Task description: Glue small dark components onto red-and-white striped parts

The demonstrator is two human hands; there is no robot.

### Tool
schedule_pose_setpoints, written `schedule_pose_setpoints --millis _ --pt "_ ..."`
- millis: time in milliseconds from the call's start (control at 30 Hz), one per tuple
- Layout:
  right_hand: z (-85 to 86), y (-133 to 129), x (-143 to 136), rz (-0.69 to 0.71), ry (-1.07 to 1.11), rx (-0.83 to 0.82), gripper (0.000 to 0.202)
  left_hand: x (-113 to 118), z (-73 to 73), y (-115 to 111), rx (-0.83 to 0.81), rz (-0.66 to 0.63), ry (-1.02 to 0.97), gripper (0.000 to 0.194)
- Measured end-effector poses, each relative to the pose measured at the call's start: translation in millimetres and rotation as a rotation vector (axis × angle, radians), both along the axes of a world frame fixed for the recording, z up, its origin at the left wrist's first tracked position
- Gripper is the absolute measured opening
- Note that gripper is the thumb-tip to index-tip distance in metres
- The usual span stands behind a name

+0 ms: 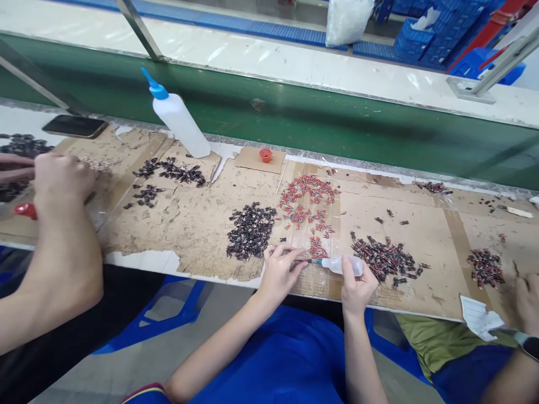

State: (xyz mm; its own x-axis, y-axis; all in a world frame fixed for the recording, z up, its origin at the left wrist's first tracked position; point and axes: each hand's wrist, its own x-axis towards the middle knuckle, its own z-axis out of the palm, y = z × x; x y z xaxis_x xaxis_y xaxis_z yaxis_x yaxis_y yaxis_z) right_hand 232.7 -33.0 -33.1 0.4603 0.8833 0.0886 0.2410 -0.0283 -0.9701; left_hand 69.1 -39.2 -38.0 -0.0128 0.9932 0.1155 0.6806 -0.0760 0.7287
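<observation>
My right hand (359,285) is closed around a small translucent squeeze bottle (341,265), which lies nearly level and points left. The bottle's thin blue tip meets a small dark part (310,260) pinched in the fingers of my left hand (280,269). Details of that part are too small to make out. Beside my left hand sits a heap of black small parts (251,231). Small red pieces (309,191) are scattered just beyond both hands. To the right of my right hand is a pile of black-and-red parts (385,258).
Worn cardboard (197,224) covers the bench. A tall white bottle (182,124) with a blue nozzle stands at the back, near a red cap (265,155). A phone (74,126) lies farther left. Co-workers' hands (63,177) work at both sides. A green wall (261,106) bounds the back.
</observation>
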Motion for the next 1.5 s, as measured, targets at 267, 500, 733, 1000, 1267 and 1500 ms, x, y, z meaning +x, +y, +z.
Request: schedule_pose_setpoints --millis 267,500,733,1000,1267,1500 --pt "-2.6 13 7 -0.135 0.167 0.176 0.041 -18 14.2 14 0.013 -0.008 0.04 0.016" --pt "-6.4 29 10 -0.083 0.056 0.049 0.064 -36 21.1 57 0.046 0.088 0.215 0.014" --pt "4.9 3 -4 -0.198 -0.223 0.389 0.058 -33 27.6 57 -0.002 0.016 0.058 0.016" --pt "3.5 -15 -36 0.269 0.304 0.171 0.029 3 40.8 16 -0.199 -0.153 -0.938 0.012" --pt "2.7 -13 -27 0.121 0.312 0.005 0.024 2 30.5 -1 -0.139 -0.101 -0.646 0.022" --pt "5.3 -16 -20 0.105 0.181 -0.091 0.033 -1 7.8 -5 0.026 -0.034 0.026 0.024"
